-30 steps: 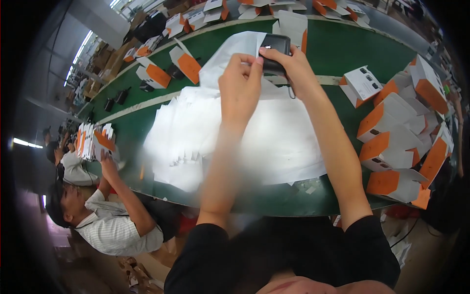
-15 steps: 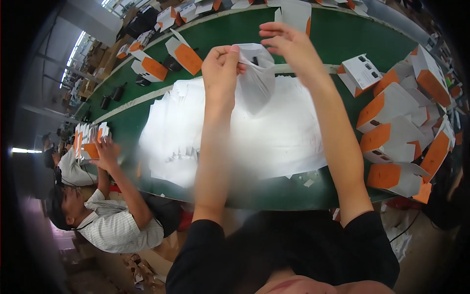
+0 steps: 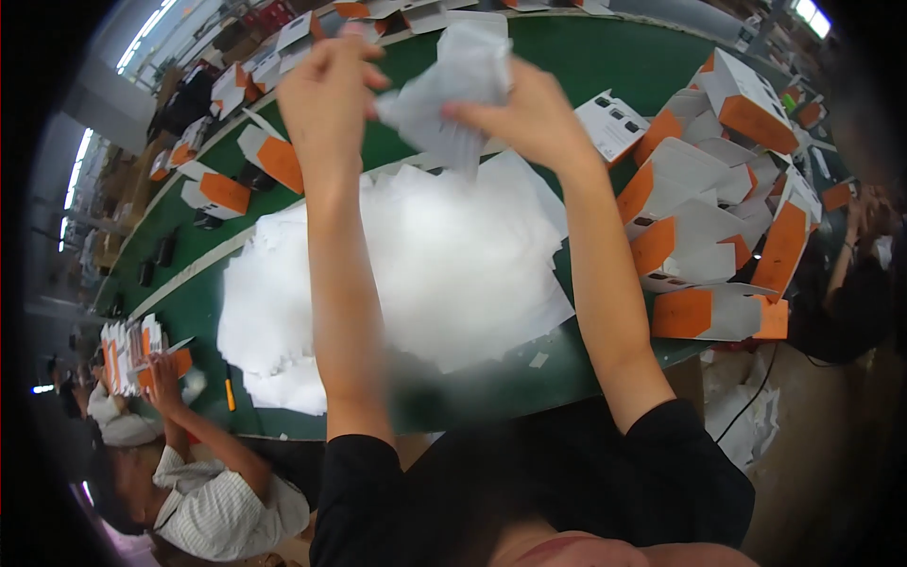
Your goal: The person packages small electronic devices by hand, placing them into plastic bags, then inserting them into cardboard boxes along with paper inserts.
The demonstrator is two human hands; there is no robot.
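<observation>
A thin, translucent white bag [image 3: 463,71] is crumpled in my right hand [image 3: 537,111], whose thumb presses across its near side. What lies inside the bag cannot be made out now. My left hand [image 3: 326,94] is just left of the bag's pointed corner, its fingers loosely curled and apart, with nothing visible in them. Below both hands spreads a wide pile of thin white bags or sheets [image 3: 453,274] on the green table [image 3: 605,57].
Open white-and-orange boxes [image 3: 694,236] crowd the right side; a white box with dark pictures [image 3: 611,126] stands beside them. More boxes [image 3: 222,194] and black devices [image 3: 165,250] line the far left. A co-worker [image 3: 222,501] handles boxes at left, near an orange-handled tool [image 3: 230,389].
My left hand has let go of the bag's edge and moved left. My right hand has taken hold of the bag, which is now bunched and higher. The whole view has shifted.
</observation>
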